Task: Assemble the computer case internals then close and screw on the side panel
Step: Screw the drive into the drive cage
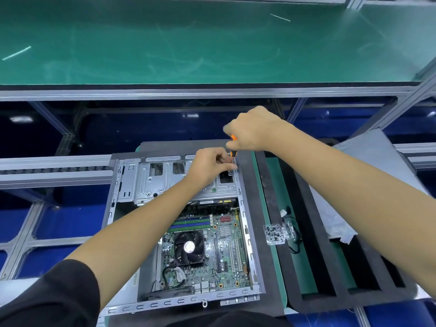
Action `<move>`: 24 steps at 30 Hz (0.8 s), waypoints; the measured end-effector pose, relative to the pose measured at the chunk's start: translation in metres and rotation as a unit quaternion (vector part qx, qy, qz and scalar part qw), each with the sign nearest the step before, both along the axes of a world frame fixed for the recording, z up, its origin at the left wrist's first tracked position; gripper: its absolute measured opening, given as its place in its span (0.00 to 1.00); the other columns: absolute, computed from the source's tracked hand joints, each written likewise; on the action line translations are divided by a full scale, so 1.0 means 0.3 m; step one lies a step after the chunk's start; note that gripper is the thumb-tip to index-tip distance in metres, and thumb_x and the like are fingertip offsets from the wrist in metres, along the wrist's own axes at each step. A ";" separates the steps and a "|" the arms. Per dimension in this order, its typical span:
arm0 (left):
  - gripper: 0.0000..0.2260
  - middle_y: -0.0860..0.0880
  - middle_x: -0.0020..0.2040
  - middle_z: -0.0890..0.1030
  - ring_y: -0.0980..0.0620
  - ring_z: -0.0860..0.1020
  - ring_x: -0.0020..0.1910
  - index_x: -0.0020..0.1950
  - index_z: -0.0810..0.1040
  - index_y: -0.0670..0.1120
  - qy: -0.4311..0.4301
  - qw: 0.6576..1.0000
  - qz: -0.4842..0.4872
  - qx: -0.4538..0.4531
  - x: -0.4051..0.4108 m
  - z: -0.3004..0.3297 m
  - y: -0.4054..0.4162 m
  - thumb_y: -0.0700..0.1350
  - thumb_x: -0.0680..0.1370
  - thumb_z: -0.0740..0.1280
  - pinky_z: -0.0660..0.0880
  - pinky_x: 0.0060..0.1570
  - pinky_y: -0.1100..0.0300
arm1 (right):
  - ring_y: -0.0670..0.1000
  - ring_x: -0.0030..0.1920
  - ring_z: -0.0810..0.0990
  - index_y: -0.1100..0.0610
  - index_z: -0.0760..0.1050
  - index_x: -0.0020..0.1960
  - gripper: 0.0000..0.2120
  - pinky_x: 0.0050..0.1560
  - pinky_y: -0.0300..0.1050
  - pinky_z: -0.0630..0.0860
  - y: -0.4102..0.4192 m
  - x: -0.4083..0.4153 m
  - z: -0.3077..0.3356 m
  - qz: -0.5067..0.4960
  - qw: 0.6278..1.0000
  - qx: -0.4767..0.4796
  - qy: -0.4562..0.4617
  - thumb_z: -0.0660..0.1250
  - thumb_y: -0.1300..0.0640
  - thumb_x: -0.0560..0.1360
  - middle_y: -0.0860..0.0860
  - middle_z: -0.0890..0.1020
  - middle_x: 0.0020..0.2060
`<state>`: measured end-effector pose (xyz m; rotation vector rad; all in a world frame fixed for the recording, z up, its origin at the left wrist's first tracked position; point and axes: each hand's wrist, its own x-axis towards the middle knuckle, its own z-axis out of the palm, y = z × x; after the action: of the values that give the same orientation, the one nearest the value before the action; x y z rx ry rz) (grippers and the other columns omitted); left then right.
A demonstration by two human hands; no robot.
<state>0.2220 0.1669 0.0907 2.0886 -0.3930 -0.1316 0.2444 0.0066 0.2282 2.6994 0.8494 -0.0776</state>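
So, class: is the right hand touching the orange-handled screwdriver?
Touching. The head view shows the right hand wrapped round the screwdriver, its orange handle emerging from the fist.

No words or numbers can be read here. A pale sticker [136, 280] on the left side wall of the open grey metal computer case [132, 185] has dark print on it, but the print is too small and blurry to make out. A black strip with small light marks [217, 201] sits above the green circuit board [226, 253], and those marks are blurred too.
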 end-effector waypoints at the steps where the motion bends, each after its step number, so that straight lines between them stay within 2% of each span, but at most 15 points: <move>1: 0.09 0.51 0.39 0.86 0.62 0.80 0.36 0.40 0.83 0.46 0.000 1.000 -0.005 0.005 0.003 0.000 -0.001 0.45 0.70 0.81 0.74 0.41 0.71 | 0.51 0.28 0.70 0.52 0.64 0.48 0.13 0.30 0.44 0.58 -0.005 -0.003 0.003 0.009 1.000 0.004 0.013 0.62 0.44 0.76 0.49 0.74 0.31; 3: 0.09 0.50 0.40 0.85 0.59 0.81 0.37 0.39 0.81 0.49 0.002 1.000 -0.018 0.011 0.008 0.003 0.001 0.44 0.71 0.81 0.75 0.42 0.69 | 0.50 0.29 0.71 0.49 0.59 0.52 0.13 0.29 0.44 0.59 -0.008 -0.006 0.013 0.041 0.998 0.013 0.035 0.63 0.52 0.75 0.48 0.74 0.31; 5: 0.13 0.52 0.40 0.85 0.57 0.83 0.40 0.37 0.78 0.56 -0.004 0.999 -0.033 0.019 0.009 0.009 0.005 0.43 0.72 0.80 0.76 0.43 0.68 | 0.51 0.28 0.69 0.50 0.61 0.51 0.11 0.29 0.45 0.58 -0.005 -0.004 0.023 0.067 0.997 0.011 0.027 0.61 0.59 0.73 0.48 0.72 0.30; 6: 0.13 0.52 0.40 0.85 0.56 0.83 0.42 0.38 0.78 0.57 -0.005 0.999 -0.043 0.022 0.009 0.011 0.007 0.43 0.73 0.79 0.77 0.45 0.67 | 0.51 0.28 0.68 0.50 0.63 0.50 0.09 0.29 0.45 0.58 -0.005 -0.002 0.025 0.066 0.997 0.010 0.023 0.61 0.60 0.73 0.48 0.71 0.29; 9: 0.06 0.52 0.45 0.87 0.57 0.84 0.45 0.44 0.83 0.53 0.010 0.998 -0.065 0.007 0.003 0.011 0.015 0.44 0.74 0.78 0.80 0.49 0.62 | 0.50 0.28 0.67 0.52 0.69 0.45 0.05 0.30 0.44 0.57 -0.007 0.008 0.028 0.046 0.999 -0.001 0.019 0.64 0.53 0.74 0.48 0.70 0.29; 13: 0.12 0.53 0.41 0.87 0.55 0.85 0.43 0.36 0.79 0.57 0.027 1.000 -0.007 -0.013 -0.012 0.005 0.001 0.47 0.69 0.82 0.81 0.47 0.59 | 0.52 0.28 0.68 0.54 0.68 0.36 0.14 0.30 0.44 0.58 0.017 0.008 0.019 0.025 0.999 -0.040 -0.003 0.60 0.47 0.77 0.50 0.73 0.30; 15: 0.13 0.51 0.40 0.87 0.51 0.85 0.43 0.34 0.77 0.55 0.017 1.000 0.009 0.001 -0.015 -0.005 -0.011 0.45 0.70 0.81 0.80 0.48 0.54 | 0.51 0.27 0.67 0.55 0.67 0.39 0.16 0.30 0.44 0.57 0.023 0.005 0.011 0.033 0.997 -0.062 -0.029 0.59 0.45 0.78 0.51 0.75 0.31; 16: 0.12 0.51 0.40 0.86 0.51 0.85 0.43 0.35 0.78 0.53 0.014 1.000 0.005 0.006 -0.013 -0.008 -0.012 0.45 0.71 0.80 0.80 0.47 0.53 | 0.51 0.27 0.68 0.55 0.67 0.44 0.13 0.30 0.44 0.57 0.022 0.003 0.011 0.042 0.997 -0.060 -0.029 0.59 0.45 0.78 0.51 0.76 0.32; 18: 0.09 0.51 0.41 0.86 0.52 0.84 0.42 0.38 0.80 0.47 0.013 1.000 -0.010 0.025 -0.002 -0.010 -0.008 0.46 0.72 0.79 0.78 0.45 0.54 | 0.51 0.28 0.69 0.49 0.59 0.52 0.11 0.29 0.44 0.57 0.018 -0.001 0.017 0.064 0.997 -0.050 0.005 0.61 0.48 0.77 0.50 0.76 0.32; 20: 0.09 0.52 0.40 0.86 0.52 0.83 0.42 0.42 0.82 0.45 0.011 0.998 -0.017 0.061 0.008 -0.008 -0.005 0.48 0.73 0.78 0.77 0.44 0.54 | 0.53 0.29 0.71 0.46 0.55 0.52 0.15 0.29 0.45 0.58 0.019 0.001 0.025 0.100 0.992 -0.062 0.031 0.62 0.55 0.76 0.49 0.76 0.35; 24: 0.05 0.67 0.36 0.82 0.67 0.80 0.40 0.45 0.83 0.45 0.006 0.998 -0.038 0.046 0.001 -0.003 -0.012 0.44 0.74 0.77 0.71 0.41 0.72 | 0.53 0.30 0.68 0.54 0.66 0.48 0.06 0.30 0.46 0.60 0.017 0.005 0.044 0.063 0.994 -0.049 0.074 0.64 0.56 0.77 0.50 0.71 0.32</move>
<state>0.2224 0.1632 0.0899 2.1628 -0.4682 -0.2110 0.2460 0.0118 0.2413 2.5671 1.0289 -0.2861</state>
